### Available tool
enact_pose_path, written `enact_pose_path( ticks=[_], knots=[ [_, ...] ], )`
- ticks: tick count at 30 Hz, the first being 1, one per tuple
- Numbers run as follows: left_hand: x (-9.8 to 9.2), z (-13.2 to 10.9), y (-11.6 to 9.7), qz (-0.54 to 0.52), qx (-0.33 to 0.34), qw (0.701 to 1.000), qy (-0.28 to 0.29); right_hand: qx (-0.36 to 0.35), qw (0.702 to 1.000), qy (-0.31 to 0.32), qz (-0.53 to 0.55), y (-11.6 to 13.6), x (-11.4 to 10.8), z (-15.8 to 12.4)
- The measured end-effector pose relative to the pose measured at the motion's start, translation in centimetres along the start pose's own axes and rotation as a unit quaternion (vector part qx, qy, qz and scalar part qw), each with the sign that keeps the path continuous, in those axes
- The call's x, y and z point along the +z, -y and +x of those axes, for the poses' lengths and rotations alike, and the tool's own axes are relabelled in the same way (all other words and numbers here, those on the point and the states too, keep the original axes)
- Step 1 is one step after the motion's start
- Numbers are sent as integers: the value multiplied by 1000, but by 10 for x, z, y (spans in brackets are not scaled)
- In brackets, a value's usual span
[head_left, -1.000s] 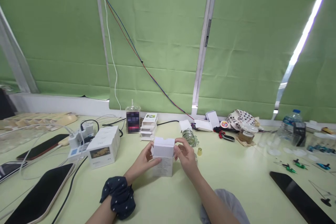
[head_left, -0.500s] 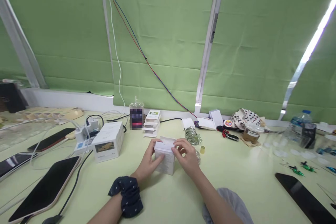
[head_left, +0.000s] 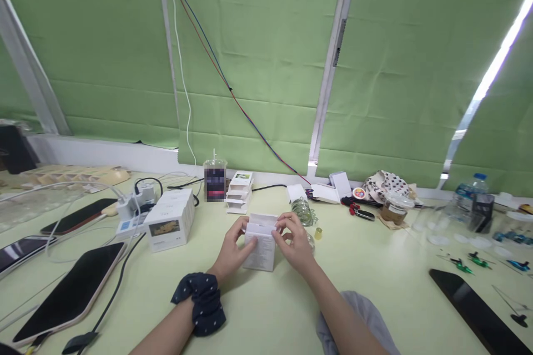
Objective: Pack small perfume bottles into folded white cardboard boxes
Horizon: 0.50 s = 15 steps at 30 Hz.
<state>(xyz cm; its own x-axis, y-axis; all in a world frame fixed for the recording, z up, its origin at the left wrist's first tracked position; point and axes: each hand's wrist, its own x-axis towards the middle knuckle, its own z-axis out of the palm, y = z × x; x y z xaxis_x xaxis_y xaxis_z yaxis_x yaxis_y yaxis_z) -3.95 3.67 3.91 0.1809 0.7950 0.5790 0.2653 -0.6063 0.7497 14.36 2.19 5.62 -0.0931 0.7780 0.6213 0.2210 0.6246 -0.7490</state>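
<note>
A small white cardboard box [head_left: 260, 252] with fine print on its near face stands on the table in front of me, its top flap raised at the back. My left hand [head_left: 235, 247] grips the box's left side, with the thumb on the printed face. At the upper right edge, the thumb and fingers of my right hand [head_left: 295, 239] pinch the flap area. What lies inside the box cannot be made out. Just behind my right hand are a bundle of clear greenish rings [head_left: 303, 212] and a little yellow cap-like piece [head_left: 318, 233].
To the left stand a row of white boxes [head_left: 169, 224], a power strip with chargers [head_left: 131, 216] and several phones, one of them a large phone [head_left: 73, 291]. Behind are a drink cup [head_left: 215, 182] and stacked open boxes [head_left: 240, 193]. A black phone [head_left: 478, 305] lies right.
The box's top edge is tilted slightly and its back flap shows more openly. Both hands keep their hold on it. The whole view has shifted a little.
</note>
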Motion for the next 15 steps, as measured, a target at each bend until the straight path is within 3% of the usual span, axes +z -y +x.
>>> enact_pose_path(
  ticks=[11,13,15],
  knots=[
    [-6,1,5,80,32,996,8,5,999,30,40,-5,-1,1],
    [-7,1,6,88,38,995,7,0,999,14,45,-7,-1,2],
    [-8,2,8,90,44,995,3,-1,998,-46,39,-10,-5,3]
  ],
)
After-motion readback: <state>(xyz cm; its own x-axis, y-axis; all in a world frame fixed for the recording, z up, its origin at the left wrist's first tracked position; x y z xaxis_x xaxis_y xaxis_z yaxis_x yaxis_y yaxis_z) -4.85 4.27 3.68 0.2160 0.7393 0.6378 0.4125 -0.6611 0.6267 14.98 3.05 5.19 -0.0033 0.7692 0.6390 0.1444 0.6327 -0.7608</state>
